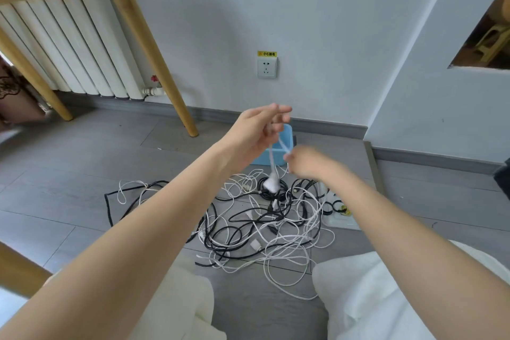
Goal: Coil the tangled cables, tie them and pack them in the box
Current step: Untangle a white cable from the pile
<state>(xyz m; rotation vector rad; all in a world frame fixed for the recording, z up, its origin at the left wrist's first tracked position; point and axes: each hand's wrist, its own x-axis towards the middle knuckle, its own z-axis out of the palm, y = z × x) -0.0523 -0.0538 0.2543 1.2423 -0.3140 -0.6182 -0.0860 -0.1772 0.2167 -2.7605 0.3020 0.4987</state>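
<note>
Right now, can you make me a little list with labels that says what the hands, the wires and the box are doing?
left hand: raised, holds a white cable that hangs down
right hand: blurred, pinches the same white cable lower down
cable pile: black and white cables tangled on the floor
blue box: on the floor behind the hands, near the wall
wall socket: nothing plugged in

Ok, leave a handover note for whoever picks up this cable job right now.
Left hand holds a white cable up by a loop; its plug end dangles over the pile.
Right hand, blurred, pinches the same cable lower down.
Tangled black and white cables lie on the floor; the blue box stands behind them by the wall.
Done: no tied coil visible.
Left: coil, tie, pack all.
</note>
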